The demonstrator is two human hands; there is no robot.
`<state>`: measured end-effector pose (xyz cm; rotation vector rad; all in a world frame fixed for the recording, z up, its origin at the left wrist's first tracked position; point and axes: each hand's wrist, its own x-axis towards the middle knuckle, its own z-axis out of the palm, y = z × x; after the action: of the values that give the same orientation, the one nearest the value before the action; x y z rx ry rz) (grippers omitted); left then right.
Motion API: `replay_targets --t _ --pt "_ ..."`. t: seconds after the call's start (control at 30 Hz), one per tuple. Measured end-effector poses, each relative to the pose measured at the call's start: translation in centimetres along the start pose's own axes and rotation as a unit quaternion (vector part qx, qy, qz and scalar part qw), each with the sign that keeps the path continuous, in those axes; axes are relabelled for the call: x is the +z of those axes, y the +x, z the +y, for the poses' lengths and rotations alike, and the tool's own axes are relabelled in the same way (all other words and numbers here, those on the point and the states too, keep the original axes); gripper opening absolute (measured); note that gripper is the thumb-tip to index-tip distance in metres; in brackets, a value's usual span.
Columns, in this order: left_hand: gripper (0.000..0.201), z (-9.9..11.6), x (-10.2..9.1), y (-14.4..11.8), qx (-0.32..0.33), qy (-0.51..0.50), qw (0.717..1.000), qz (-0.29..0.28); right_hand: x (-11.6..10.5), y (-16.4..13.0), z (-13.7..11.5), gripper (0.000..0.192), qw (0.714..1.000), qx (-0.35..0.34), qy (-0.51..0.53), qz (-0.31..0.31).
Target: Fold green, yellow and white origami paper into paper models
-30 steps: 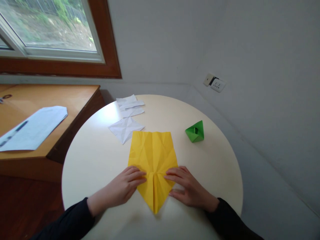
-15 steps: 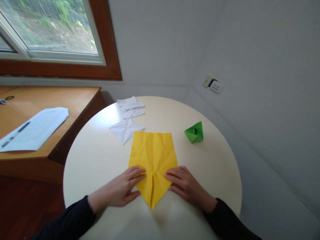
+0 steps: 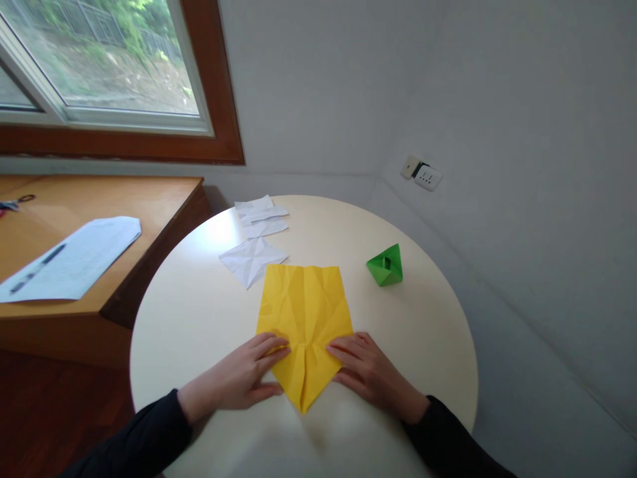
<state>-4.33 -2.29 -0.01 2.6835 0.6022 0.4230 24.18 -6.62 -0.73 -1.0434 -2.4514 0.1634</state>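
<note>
A creased sheet of yellow origami paper [image 3: 304,305] lies in front of me, its lower end folded to a point toward me, with a narrow raised pleat down the middle of that end. My left hand [image 3: 251,372] holds its left edge, fingers on top and thumb by the slanting lower side. On the opposite edge, my right hand [image 3: 365,368] grips the paper the same way, its thumb partly hidden beside the sheet. Beyond my right hand stands a folded green paper piece [image 3: 386,265], touched by neither hand.
Creased white papers [image 3: 255,261] lie at the far left of the round white table [image 3: 184,318]. A wooden desk [image 3: 164,206] to the left bears a pale paper sheet [image 3: 99,252], a pen [image 3: 37,269] and scissors [image 3: 17,202]. Walls stand behind and to the right.
Both hands keep their places on the yellow paper, which looks almost the same. The whole view has shifted slightly.
</note>
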Motion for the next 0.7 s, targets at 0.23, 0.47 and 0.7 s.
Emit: replay_targets --t 0.23,0.47,0.7 --pt "0.036 0.0 0.6 0.2 -0.002 0.026 0.999 0.037 0.1 0.5 -0.2 0.023 1.000 -0.002 -0.005 0.025" --pt "0.025 -0.1 1.3 0.7 -0.032 0.016 0.993 0.114 0.7 0.1 0.2 0.021 0.996 -0.041 -0.008 0.083" --pt "0.031 0.1 1.7 2.3 -0.248 -0.061 0.958 0.128 1.7 0.9 0.7 0.031 0.983 0.136 0.041 0.119"
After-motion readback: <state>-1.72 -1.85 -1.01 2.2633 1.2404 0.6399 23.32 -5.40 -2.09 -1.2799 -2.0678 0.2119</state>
